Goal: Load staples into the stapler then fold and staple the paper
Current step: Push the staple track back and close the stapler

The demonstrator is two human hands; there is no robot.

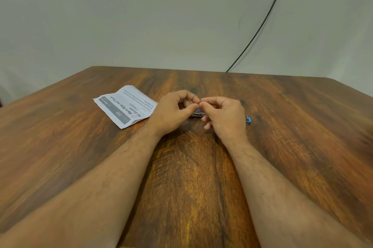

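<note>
Wooden table (84, 156) — dark brown top with strong streaked grain, far corners rounded. Plain pale wall behind; a thin black cable (264, 19) runs down it diagonally to the table's far edge.

Paper (126, 105) lies flat on the table to the left of the hands, printed side up, text upside down to the wearer, with crease lines across it and a grey band along its near edge. Its right corner sits just beside the left hand (174, 112); whether they touch cannot be told.

Both forearms bare, reaching in from the near edge. Hands meet at centre, fingertips pinched together over the stapler (196, 114). Left hand curled, thumb and forefinger closed on something small at the meeting point. Right hand (226, 116) likewise curled, fingers pinched against the left's. What exactly is pinched is hidden — too small and blurred.

Stapler mostly covered by the hands: a metal strip and a bit of blue show between them, and a blue end piece (248, 119) sticks out past the right hand, resting on the table.
</note>
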